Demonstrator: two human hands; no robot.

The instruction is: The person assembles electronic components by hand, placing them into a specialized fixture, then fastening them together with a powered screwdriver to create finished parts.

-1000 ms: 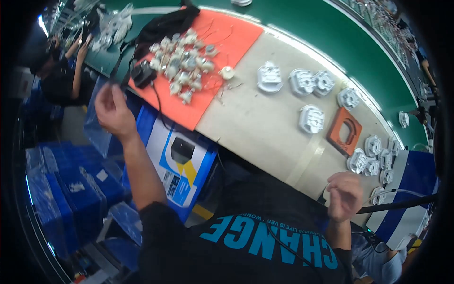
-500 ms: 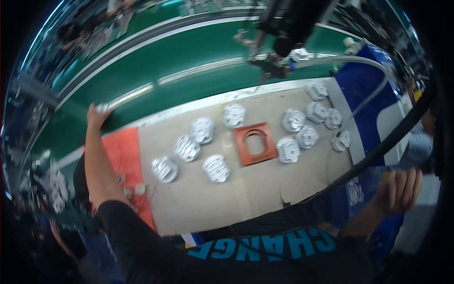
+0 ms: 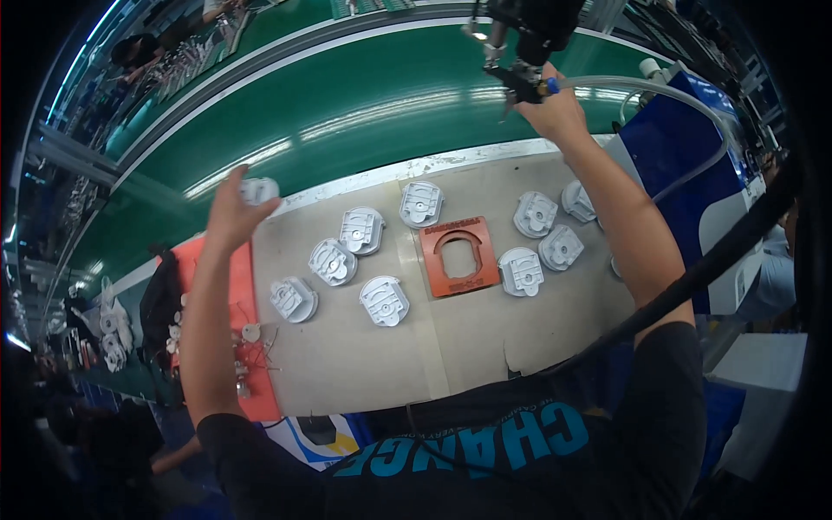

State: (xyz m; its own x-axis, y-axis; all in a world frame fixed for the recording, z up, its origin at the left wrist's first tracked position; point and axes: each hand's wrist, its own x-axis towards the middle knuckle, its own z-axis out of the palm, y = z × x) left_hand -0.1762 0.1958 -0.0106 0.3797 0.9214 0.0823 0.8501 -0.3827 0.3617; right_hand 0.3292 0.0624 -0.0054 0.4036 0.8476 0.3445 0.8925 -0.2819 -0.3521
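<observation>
head view, looking down over the person's own dark shirt at a pale desk [image 3: 451,347] that runs beside a green conveyor belt [image 3: 347,113]. the left hand [image 3: 232,211] is raised near the desk's far left corner, over the edge where desk meets belt, its fingers curled around a small white plastic part [image 3: 260,189] that sticks out past the fingertips. the right hand [image 3: 555,108] is lifted high over the belt beyond the desk's far edge, closed in a grip on a hanging power screwdriver [image 3: 518,74] whose dark body comes down from above; a pale hose [image 3: 659,95] arcs away from it toward a blue machine [image 3: 693,156] at the desk's right end.

on the desk, an orange fixture plate [image 3: 454,256] with an arched cut-out lies near the middle, a little toward the far edge. left of it are five white moulded housings [image 3: 384,300], spread in a loose cluster, the nearest one to the plate just beside its left edge. right of the plate are four more white housings [image 3: 536,214], packed close, one touching the plate's right side or nearly so; i cannot tell which. at the desk's left end lies an orange mat [image 3: 256,355] with a few small white pieces and thin wires [image 3: 251,334] on it, and a black cloth-like bundle [image 3: 160,299] just beyond its left edge.
</observation>
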